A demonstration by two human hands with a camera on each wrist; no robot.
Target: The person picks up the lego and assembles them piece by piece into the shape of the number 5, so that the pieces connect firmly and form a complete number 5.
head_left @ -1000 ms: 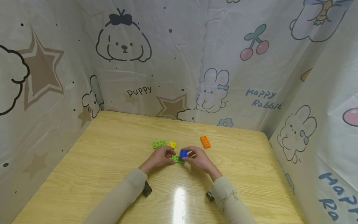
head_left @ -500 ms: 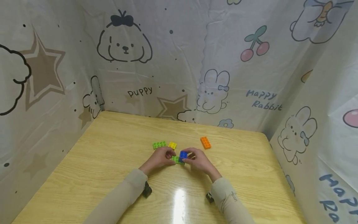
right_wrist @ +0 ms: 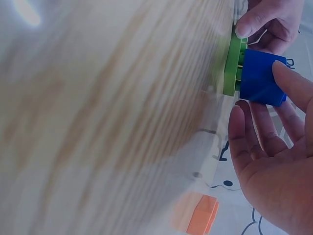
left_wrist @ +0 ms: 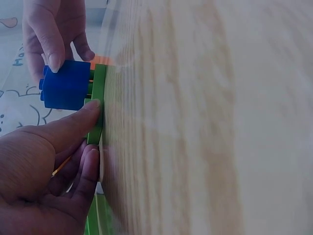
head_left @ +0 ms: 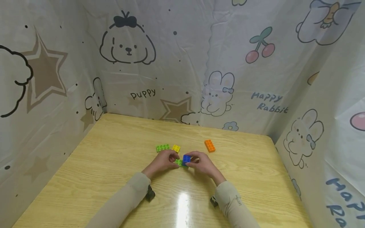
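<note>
Now, only a tiny change: the blue two-by-two toy brick (head_left: 186,159) looks a touch lower than a second ago, over the right end of the light-green toy brick (head_left: 178,162). Right hand (head_left: 203,162) grips the blue one between thumb and fingers; left hand (head_left: 163,161) pinches the green one's other end at the tabletop (head_left: 128,136). Studs show in the gap between them in both wrist views, so I'd judge them lined up, not yet pressed together. Beyond lie a second green brick (head_left: 163,148), a yellow brick (head_left: 176,148) and an orange brick (head_left: 209,146).
</note>
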